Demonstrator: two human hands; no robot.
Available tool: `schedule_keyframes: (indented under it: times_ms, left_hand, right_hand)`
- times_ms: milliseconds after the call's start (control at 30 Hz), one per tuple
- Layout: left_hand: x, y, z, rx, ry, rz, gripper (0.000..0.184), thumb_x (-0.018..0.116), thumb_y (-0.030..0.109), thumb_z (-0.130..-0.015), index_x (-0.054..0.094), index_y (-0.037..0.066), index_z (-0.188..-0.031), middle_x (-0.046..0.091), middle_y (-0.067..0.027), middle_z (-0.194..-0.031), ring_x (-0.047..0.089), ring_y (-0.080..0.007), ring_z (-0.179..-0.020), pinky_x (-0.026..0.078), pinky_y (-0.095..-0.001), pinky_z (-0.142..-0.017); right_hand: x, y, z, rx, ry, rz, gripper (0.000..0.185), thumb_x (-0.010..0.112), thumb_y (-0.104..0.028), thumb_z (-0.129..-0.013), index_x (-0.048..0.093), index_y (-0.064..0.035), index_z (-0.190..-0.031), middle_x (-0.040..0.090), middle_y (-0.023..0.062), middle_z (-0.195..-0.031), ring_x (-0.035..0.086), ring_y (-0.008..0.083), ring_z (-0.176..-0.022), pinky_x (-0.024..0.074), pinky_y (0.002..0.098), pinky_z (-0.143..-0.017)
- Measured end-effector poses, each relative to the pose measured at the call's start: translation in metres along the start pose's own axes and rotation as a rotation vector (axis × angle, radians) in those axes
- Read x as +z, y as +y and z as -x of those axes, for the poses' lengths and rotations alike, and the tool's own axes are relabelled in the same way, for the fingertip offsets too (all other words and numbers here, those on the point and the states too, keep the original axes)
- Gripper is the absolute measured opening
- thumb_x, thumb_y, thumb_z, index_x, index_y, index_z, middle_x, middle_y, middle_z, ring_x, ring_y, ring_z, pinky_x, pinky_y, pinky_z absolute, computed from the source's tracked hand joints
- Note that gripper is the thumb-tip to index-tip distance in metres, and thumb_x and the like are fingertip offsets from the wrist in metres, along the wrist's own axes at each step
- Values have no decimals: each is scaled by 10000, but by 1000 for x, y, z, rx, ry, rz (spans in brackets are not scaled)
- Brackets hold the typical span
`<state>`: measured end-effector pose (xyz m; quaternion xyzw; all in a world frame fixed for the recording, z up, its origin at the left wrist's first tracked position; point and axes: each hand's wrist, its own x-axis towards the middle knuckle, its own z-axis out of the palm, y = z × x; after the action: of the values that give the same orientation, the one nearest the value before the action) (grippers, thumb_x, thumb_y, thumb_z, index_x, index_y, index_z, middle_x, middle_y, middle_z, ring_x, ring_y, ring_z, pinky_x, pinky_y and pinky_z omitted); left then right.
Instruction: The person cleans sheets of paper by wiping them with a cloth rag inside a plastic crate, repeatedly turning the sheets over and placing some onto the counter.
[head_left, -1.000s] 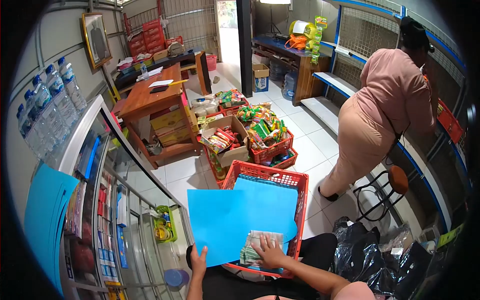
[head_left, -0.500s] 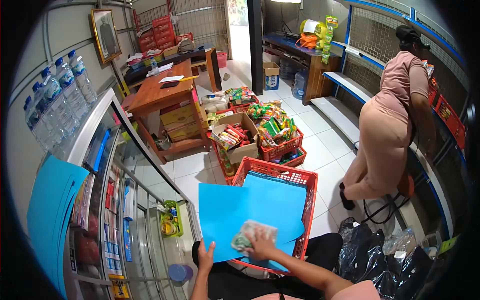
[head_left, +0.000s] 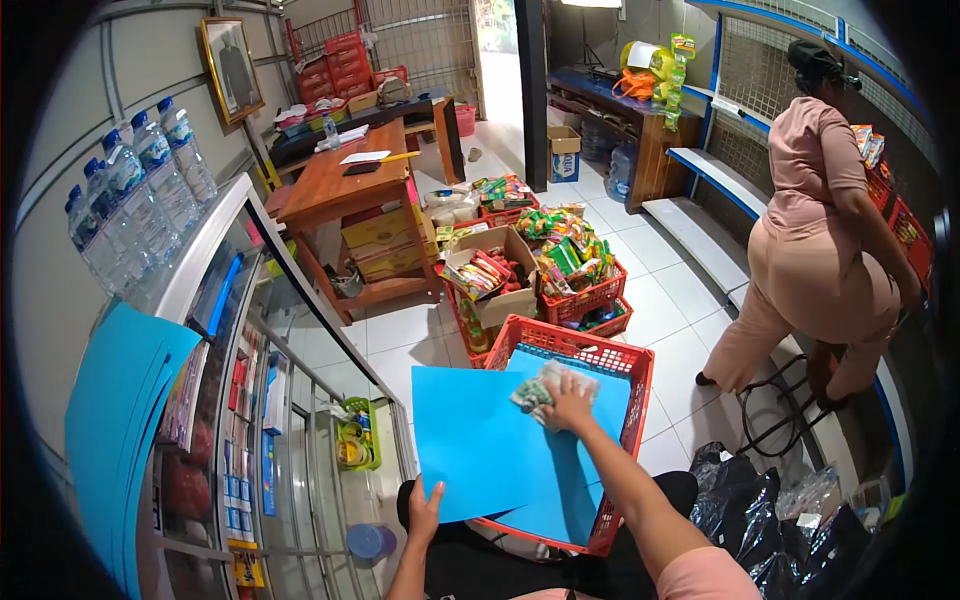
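A blue sheet (head_left: 470, 430) lies slanted over the left rim of a red crate (head_left: 638, 400) in front of me. My left hand (head_left: 426, 508) grips its lower left corner, thumb on top. More blue sheets (head_left: 575, 490) are in the crate. My right hand (head_left: 568, 402) presses a crumpled pale cloth (head_left: 545, 392) with green patches onto the blue surface near the crate's far side. Its fingers are bent over the cloth.
Crates of packets (head_left: 580, 262) and a cardboard box (head_left: 505, 300) stand beyond. Left is a glass cabinet (head_left: 300, 290) with water bottles (head_left: 150, 170) and blue sheets (head_left: 120, 400). Right are a person (head_left: 815, 200), a stool (head_left: 775, 400) and black plastic bags (head_left: 740, 500).
My right hand has moved the cloth away from me, toward the crate's far side. My left hand still holds the sheet's corner. The other person has shifted position by the shelves.
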<state>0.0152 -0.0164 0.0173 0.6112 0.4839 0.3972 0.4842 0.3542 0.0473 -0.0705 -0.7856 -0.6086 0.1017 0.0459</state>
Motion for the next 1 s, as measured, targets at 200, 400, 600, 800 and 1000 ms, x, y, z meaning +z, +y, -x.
schedule_keyframes:
  times_ms: [200,400,600,800,1000]
  left_hand:
    - [1,6,1,-36,-8,23,305,475,127,-853,461,-7,-1126,548,-68,-867,476,-137,-717,392,-247,-693]
    - [2,-1,0,-34,8,111,310,472,138,-856,461,-2,-1132,546,-62,-882,472,-128,-733,388,-243,-699]
    - [2,-2,-1,-50,4,185,281,477,154,-859,482,4,-1097,541,-52,-887,459,-115,-736,381,-240,-692]
    - [-3,-23,-5,-55,20,96,247,495,172,-859,503,9,-1044,540,-48,-851,446,-106,-687,377,-235,-645]
    - [2,-15,-3,-42,-32,-44,233,509,178,-855,513,3,-1009,540,-47,-816,440,-107,-645,375,-227,-610]
  right_hand:
    - [-10,16,57,185,-37,-95,681,388,-492,-823,155,-181,-1381,81,230,-1407,54,446,-1282,110,626,-957]
    - [11,-18,148,69,-112,-92,688,378,-484,-832,134,-152,-1383,38,280,-1392,10,495,-1262,101,659,-929]
    - [-5,-88,168,-513,-218,-401,567,317,-397,-895,143,-162,-1381,113,261,-1389,128,452,-1268,155,623,-949]
    - [-12,-132,130,-747,-93,-675,538,331,-373,-901,185,-159,-1372,157,238,-1388,180,411,-1271,206,479,-1004]
    - [6,-124,62,-603,75,-463,552,379,-394,-870,226,-199,-1363,165,156,-1415,190,363,-1284,189,546,-982]
